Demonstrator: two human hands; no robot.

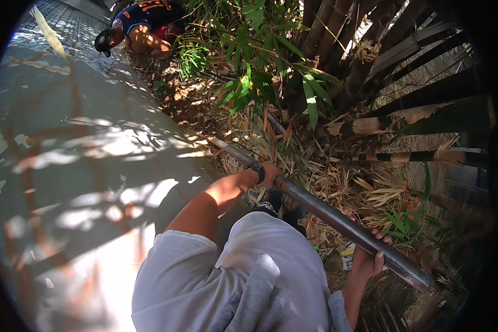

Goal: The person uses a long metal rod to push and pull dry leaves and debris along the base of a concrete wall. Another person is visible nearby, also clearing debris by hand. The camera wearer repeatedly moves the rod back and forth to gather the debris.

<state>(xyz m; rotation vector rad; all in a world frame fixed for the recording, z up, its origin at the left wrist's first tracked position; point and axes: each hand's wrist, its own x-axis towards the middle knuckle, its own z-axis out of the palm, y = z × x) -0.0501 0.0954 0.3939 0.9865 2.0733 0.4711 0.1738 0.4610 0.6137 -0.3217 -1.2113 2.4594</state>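
Across my body slants a long, dark metal pipe (332, 213). Its far, thinner-looking end points up and left toward the wall, while the wide near end is at the lower right. My left hand (269, 174), with a dark watch (257, 172) on its wrist, is closed around the pipe toward its far end. Farther down, my right hand (371, 261) grips it near the wide end, thumb and fingertips showing on either side. Dry leaves (321, 171) cover the ground beneath the pipe.
A grey wall (66, 182) with peeling paint runs along the left. Thick bamboo stems (409, 119) jut in from the right, and green leaves (254, 83) hang ahead. At the upper left, another person (144, 30) in a dark cap bends low by the wall.
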